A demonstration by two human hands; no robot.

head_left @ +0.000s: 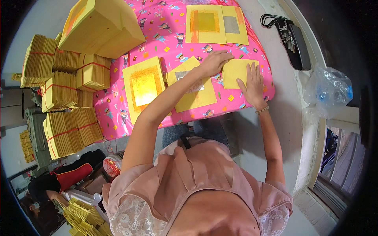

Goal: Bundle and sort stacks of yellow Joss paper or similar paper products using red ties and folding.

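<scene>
A folded yellow paper sheet (pixel 232 76) lies near the right edge of the pink table. My right hand (pixel 252 84) rests flat across its right side, fingers spread. At its upper left edge is my left hand (pixel 215 63), with the fingers stretched out to the right and the palm down. Under my left forearm lie yellow sheets with a silver patch (pixel 201 86), partly hidden by the arm. Left of them sits a stack of yellow paper (pixel 142 72) bearing an orange-framed gold square.
Tied yellow paper bundles (pixel 59 92) and a tall yellow stack (pixel 106 31) crowd the table's left side. Two sheets with gold and silver patches (pixel 204 23) lie at the far side. Beyond the right edge are a black pouch with keys (pixel 289 41) and a clear plastic bag (pixel 328 92).
</scene>
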